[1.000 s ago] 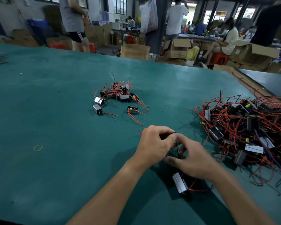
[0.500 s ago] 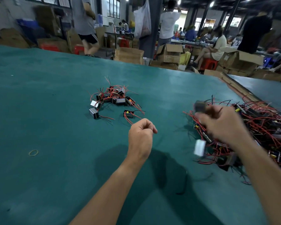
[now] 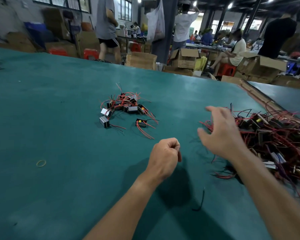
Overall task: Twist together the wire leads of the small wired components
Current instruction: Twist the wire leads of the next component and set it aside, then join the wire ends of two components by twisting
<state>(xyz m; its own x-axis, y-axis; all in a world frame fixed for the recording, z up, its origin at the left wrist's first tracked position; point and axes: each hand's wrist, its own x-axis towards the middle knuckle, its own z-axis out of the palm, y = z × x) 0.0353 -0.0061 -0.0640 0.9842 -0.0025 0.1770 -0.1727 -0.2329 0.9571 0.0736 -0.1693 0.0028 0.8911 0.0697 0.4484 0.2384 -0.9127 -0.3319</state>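
Note:
A small heap of black and silver box components with red and black leads [image 3: 126, 106] lies at the table's middle. A large tangled pile of the same wired components [image 3: 274, 135] covers the right side. My left hand [image 3: 164, 157] hovers over the green table [image 3: 50, 129] in front of the small heap, fingers curled into a fist, with nothing visible in it. Blurred and with its fingers spread, my right hand [image 3: 220, 132] is at the left edge of the large pile and holds nothing.
A yellow rubber band [image 3: 41, 163] lies at the left. A short black wire scrap [image 3: 200, 199] lies near me between my forearms. Beyond the table's far edge are cardboard boxes [image 3: 141, 60], red stools and several people.
The hands came apart from twisting wires near me. My right hand swung right with a silver component, then opened and no longer holds it. My left hand stayed curled at the middle.

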